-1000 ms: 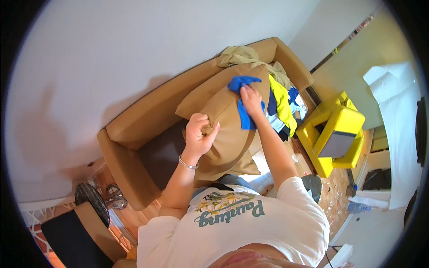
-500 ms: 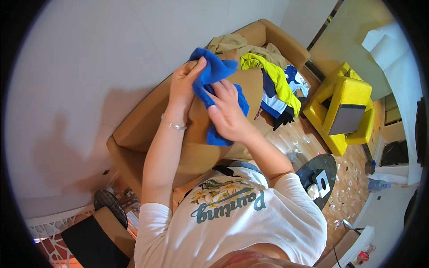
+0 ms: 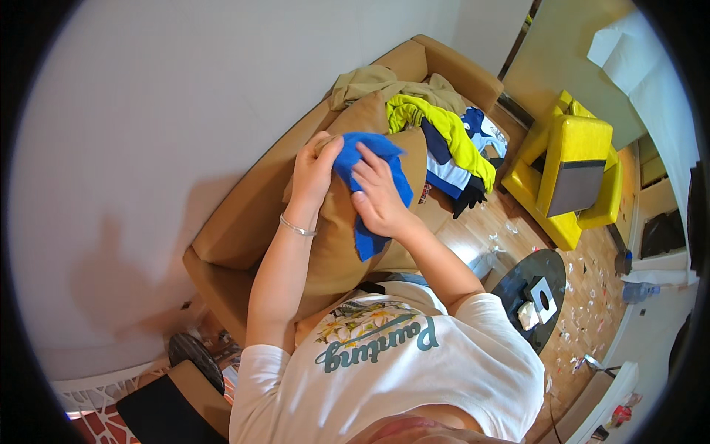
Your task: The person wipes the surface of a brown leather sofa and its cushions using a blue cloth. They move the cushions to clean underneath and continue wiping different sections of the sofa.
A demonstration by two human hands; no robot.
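A tan cushion [image 3: 336, 255] stands tilted up in front of me, with a blue cloth [image 3: 372, 246] draped over its upper face. My left hand [image 3: 313, 175] is closed round the cushion's upper left edge, and its thumb lies at the border of the cloth. What the left fingers touch behind the cushion is hidden. On the middle of the cloth rests my right hand [image 3: 379, 194], its fingers spread and slightly blurred, pressing the fabric against the cushion.
The tan sofa [image 3: 229, 229] runs along the wall, with a yellow-green garment [image 3: 473, 152] among piled clothes at its far end. To the right stand stacked yellow chairs [image 3: 573, 166] and a dark oval table [image 3: 543, 270]. Scraps litter the wooden floor [image 3: 584, 303].
Both hands have come lower and nearer, and the cloth now lies flatter on the cushion. My right fingers, partly tucked under a fold before, now show on top of the cloth.
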